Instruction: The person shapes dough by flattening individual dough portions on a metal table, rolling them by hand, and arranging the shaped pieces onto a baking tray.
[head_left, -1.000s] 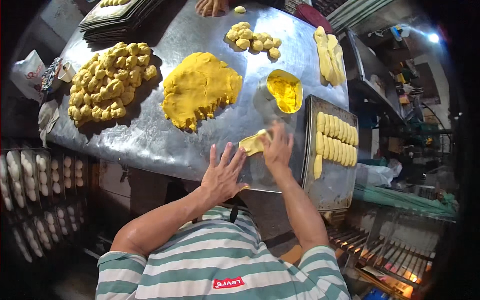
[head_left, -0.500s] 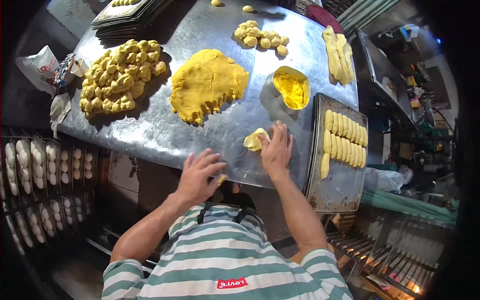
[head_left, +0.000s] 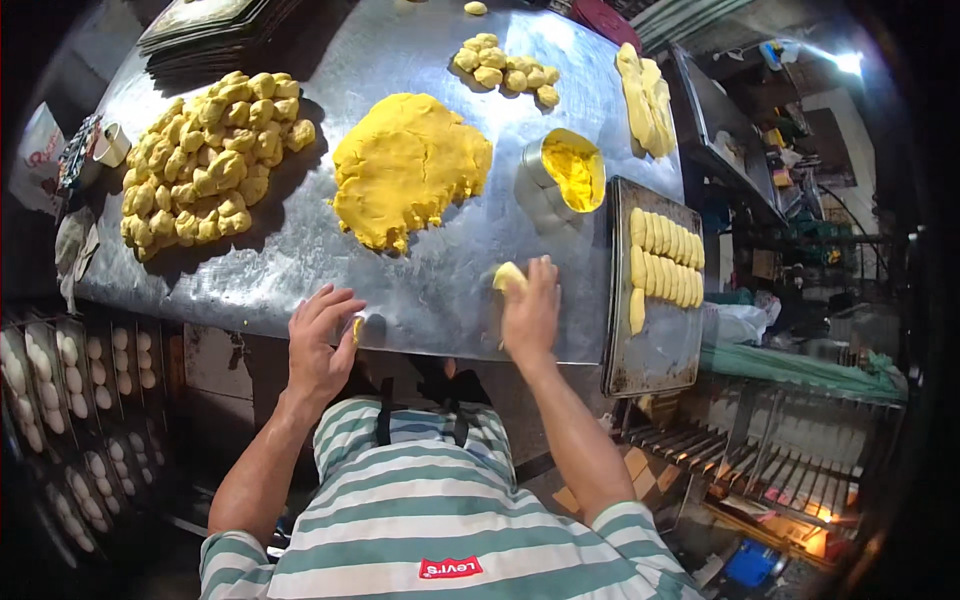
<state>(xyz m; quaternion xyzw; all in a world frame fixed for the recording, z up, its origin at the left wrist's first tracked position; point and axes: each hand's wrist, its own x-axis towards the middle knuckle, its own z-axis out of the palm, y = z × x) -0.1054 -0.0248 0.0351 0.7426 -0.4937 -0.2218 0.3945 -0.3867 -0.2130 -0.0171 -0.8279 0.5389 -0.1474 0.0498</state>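
Tray (head_left: 650, 360), 1 tin (head_left: 534, 160) near right hand (head_left: 532, 312)

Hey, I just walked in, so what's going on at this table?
A person in a striped shirt is working dough with bare hands at a metal table. The right hand is on a small dough piece; its exact grip is hidden. The left hand is by the front edge, with a yellow bit at its thumb. Beyond the hands lie a mound of dough balls, a deep-yellow slab and an open metal tin. At right, a tray holds two rows of dough rolls plus one more.
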